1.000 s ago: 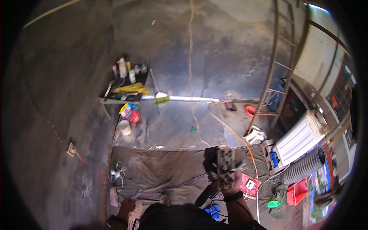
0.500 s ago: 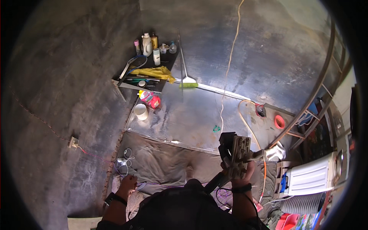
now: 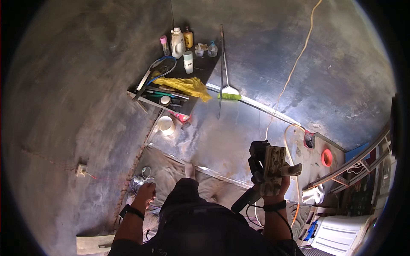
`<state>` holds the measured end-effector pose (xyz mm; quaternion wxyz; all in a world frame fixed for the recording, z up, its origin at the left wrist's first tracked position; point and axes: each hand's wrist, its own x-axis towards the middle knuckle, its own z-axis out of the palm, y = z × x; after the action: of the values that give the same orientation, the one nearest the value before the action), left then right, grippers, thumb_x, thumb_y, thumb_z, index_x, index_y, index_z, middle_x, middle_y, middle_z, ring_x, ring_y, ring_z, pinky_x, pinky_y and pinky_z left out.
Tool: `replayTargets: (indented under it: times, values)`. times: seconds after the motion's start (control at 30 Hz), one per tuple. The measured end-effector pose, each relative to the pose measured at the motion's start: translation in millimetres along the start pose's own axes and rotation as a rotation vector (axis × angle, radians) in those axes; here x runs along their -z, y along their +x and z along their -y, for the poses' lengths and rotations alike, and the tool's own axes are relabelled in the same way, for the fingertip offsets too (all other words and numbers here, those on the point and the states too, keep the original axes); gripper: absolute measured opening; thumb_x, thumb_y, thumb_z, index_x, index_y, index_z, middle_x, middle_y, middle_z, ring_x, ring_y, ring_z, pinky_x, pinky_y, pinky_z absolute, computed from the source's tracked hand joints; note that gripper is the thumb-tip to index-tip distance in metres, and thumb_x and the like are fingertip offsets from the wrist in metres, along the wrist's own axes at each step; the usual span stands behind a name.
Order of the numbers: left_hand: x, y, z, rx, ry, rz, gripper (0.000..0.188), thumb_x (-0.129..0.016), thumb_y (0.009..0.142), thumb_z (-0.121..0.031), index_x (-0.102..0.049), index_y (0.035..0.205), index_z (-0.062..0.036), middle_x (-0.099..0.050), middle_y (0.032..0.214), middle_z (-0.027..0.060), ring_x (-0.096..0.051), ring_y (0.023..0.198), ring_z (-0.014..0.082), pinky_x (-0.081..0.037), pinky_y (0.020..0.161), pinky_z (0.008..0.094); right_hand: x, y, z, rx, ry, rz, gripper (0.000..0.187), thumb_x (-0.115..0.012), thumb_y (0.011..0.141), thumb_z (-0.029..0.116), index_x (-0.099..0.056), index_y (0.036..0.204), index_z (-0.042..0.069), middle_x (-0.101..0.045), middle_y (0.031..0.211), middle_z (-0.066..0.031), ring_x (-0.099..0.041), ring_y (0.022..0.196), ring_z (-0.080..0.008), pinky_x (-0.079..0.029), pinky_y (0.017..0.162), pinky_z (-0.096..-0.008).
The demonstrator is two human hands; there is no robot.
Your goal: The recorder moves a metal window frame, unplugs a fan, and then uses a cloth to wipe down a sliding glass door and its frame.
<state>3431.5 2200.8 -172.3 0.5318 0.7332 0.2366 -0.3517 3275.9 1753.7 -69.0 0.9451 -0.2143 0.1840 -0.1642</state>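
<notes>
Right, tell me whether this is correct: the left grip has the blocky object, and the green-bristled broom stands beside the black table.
One thing is wrong: the head view shows the blocky object in the right grip, not the left grip. The green-bristled broom does stand beside the black table.

- No text legible anywhere; marks only.
- White cylindrical bottle (image 3: 188, 62), far left on the tabletop (image 3: 205, 70): small dark printed patch, too small to read.
- Amber bottle (image 3: 188, 38), farther back on same tabletop: any print too small to tell.
- Red package (image 3: 183, 117), below tabletop's near edge: pale print, partly hidden, unreadable.
- Dark clothing (image 3: 200, 232), near: faint pale marks low down, unreadable.
</notes>
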Motion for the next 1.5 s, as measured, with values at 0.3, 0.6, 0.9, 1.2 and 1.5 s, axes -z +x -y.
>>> replayTargets:
  times: [0.3,0.6,0.9,1.2,1.5]
  values:
    - [-21.1,189.5,-172.7,-0.018,-0.021,0.098,0.005,-0.055,0.086,-0.012,-0.053,0.087,-0.0077,-0.052,0.068,0.0021,-0.051,0.053,0.0119,-0.037,0.04,0.0248,-52.5,185.3,-21.2,0.05,-0.02,0.085,0.06,-0.047,0.092,0.053,-0.051,0.125,0.003,-0.061,0.112,-0.0161,-0.064,0.088,-0.0303,-0.056,0.068,-0.0427]
    - [-58.1,341.0,-375.0,-0.368,0.42,0.058,0.019,-0.054,0.088,-0.013,-0.058,0.101,-0.0006,-0.061,0.08,0.0076,-0.058,0.062,0.0147,-0.046,0.052,0.0302,-104.9,342.3,-62.1,-0.051,0.033,-0.054,0.062,-0.053,0.089,0.055,-0.051,0.129,0.007,-0.062,0.113,-0.0147,-0.065,0.091,-0.0312,-0.058,0.071,-0.0472]
    - [-117.3,464.2,-475.9,-0.749,0.913,-0.022,0.021,-0.054,0.089,-0.018,-0.058,0.104,-0.0042,-0.064,0.095,0.0233,-0.062,0.092,0.0401,-0.049,0.078,0.0489,-107.7,438.5,-86.4,-0.297,0.181,-0.172,0.06,-0.053,0.091,0.05,-0.05,0.132,0.007,-0.059,0.123,-0.0188,-0.063,0.103,-0.0347,-0.056,0.082,-0.0524]
    - [-153.4,540.0,-502.1,-0.895,1.148,-0.068,0.015,-0.059,0.086,-0.014,-0.059,0.099,-0.0067,-0.06,0.099,0.0165,-0.061,0.092,0.0366,-0.051,0.078,0.0463,-45.0,480.9,-88.7,-0.343,0.229,-0.316,0.056,-0.053,0.093,0.043,-0.048,0.133,0.005,-0.056,0.128,-0.0211,-0.06,0.11,-0.0378,-0.052,0.09,-0.0543]
    - [-170.0,563.0,-502.3,-1.05,1.172,-0.137,0.01,-0.063,0.081,-0.011,-0.058,0.089,-0.0068,-0.055,0.095,0.0134,-0.059,0.09,0.0336,-0.052,0.074,0.0452,-28.3,504.1,-82.5,-0.394,0.295,-0.296,0.058,-0.05,0.094,0.044,-0.045,0.137,0.006,-0.052,0.133,-0.0212,-0.057,0.114,-0.0406,-0.049,0.091,-0.0616]
